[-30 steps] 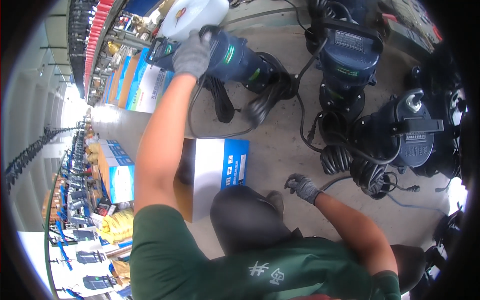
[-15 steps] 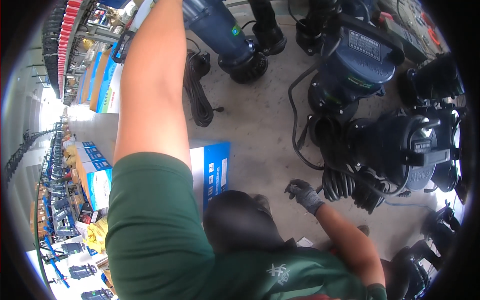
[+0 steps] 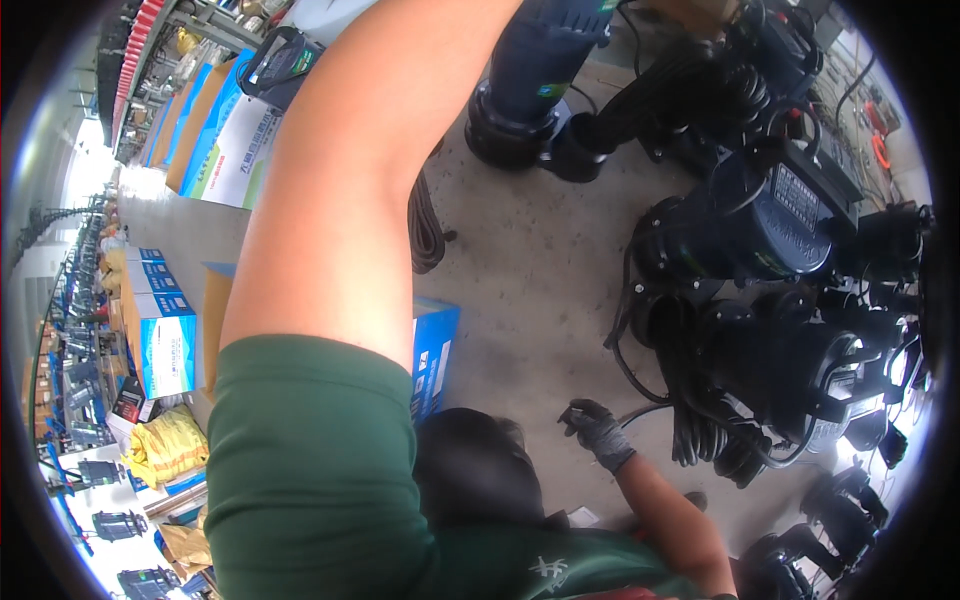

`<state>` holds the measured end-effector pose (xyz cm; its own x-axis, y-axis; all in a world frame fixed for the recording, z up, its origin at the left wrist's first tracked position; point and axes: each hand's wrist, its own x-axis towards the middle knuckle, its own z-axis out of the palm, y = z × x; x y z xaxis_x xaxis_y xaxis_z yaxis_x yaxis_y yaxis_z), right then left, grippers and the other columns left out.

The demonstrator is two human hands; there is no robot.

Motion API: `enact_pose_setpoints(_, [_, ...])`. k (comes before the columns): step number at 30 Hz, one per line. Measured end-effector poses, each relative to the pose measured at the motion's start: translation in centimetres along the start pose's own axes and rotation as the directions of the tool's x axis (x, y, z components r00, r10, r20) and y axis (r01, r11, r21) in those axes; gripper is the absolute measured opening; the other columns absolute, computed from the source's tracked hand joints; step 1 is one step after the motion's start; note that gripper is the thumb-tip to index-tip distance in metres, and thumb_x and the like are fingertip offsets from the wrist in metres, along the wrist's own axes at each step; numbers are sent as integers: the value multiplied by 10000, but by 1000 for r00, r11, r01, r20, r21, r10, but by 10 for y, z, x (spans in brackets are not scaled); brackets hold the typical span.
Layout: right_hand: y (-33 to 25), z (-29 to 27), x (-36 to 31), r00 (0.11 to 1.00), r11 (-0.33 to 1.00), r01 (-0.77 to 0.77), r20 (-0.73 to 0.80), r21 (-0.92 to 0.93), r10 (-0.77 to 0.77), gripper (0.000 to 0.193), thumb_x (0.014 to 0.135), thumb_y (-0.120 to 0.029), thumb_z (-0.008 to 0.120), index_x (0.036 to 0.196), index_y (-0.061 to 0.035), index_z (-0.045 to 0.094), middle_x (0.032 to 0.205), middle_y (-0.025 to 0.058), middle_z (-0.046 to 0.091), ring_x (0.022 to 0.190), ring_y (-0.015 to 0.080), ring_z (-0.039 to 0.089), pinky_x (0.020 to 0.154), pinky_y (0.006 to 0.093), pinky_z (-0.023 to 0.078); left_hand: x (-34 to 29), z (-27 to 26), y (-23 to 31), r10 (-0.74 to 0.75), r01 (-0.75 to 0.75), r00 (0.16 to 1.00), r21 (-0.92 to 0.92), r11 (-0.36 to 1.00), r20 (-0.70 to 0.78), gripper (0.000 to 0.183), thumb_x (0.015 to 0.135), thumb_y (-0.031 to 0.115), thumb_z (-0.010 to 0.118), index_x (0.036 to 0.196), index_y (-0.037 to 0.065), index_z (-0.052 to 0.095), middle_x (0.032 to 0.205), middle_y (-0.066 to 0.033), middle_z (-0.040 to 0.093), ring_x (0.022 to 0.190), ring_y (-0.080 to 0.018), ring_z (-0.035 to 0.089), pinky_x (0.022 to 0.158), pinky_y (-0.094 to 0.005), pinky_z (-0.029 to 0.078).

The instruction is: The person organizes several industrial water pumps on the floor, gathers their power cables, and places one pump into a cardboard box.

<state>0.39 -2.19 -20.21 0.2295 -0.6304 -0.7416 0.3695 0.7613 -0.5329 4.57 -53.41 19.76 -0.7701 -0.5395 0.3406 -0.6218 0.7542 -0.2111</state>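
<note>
My bare left arm [image 3: 320, 210] reaches up and across to the far side. Its hand lies beyond the upper edge, past a dark submersible pump [image 3: 535, 90] that stands on the floor with a black elbow outlet [image 3: 580, 150] beside it. My right hand [image 3: 600, 435], in a grey glove, hangs low over the floor, its fingers loosely bent and apart with nothing visible in them. Nearest to it is a coiled black cable [image 3: 700, 425] by a large dark pump [image 3: 770, 350]. Farther up stands another pump [image 3: 750, 225] with a handle and label plate.
A blue and white carton [image 3: 435, 350] is beside my left arm, partly hidden by it. More cartons [image 3: 220, 160] stand at the far left, a dark handled unit [image 3: 280, 65] at their top. A yellow bag [image 3: 165, 445] lies lower left. Several pumps crowd the right side of the concrete floor [image 3: 530, 290].
My left forearm has swung rightward across the top and now hides part of the coiled cable. The whole view has shifted, with the pumps farther right. My right hand remains low and free.
</note>
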Motion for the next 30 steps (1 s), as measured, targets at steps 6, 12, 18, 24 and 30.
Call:
enact_pose_setpoints(6, [-16,4,-1,1000,999,-17,7,-36,17,389,929,-203,608,1249,-2,514,981,78,694,695,113,626,479,200,406,-15,-32,1,195,-195,981,-5,981,5,271,914,267,532,1122,99,579,909,-150,666,871,-268,644,749,-410,510])
enact_pose_setpoints(12, [-10,-9,-4,998,999,-16,-54,-41,14,361,931,-230,605,1221,-26,542,902,58,692,575,76,545,464,193,387,-95,-39,-89,-186,186,983,79,979,-16,192,895,191,562,1033,82,639,858,-96,653,792,-200,613,696,-356,507])
enact_pose_setpoints(18, [-4,-13,1,997,997,-73,-36,-18,72,356,936,-226,608,1231,-38,538,898,55,693,560,69,539,459,196,383,-77,79,-123,-528,529,847,-4,849,-62,174,849,162,577,990,80,635,884,-100,652,802,-223,619,698,-368,505])
enact_pose_setpoints(24, [-22,1,-2,997,997,-77,-21,-6,77,287,929,-163,613,1178,-30,563,943,73,682,671,98,615,467,179,387,-67,106,-127,-612,611,779,-53,790,-137,160,803,134,591,947,77,632,911,-104,650,813,-246,626,701,-380,504])
enact_pose_setpoints(30, [-32,1,-15,992,996,-87,-96,-22,85,362,934,-222,603,1219,-8,540,908,73,695,558,84,555,451,207,381,-43,108,-66,-459,465,627,-171,869,-629,152,757,105,606,904,75,628,937,-108,649,823,-269,632,703,-392,502])
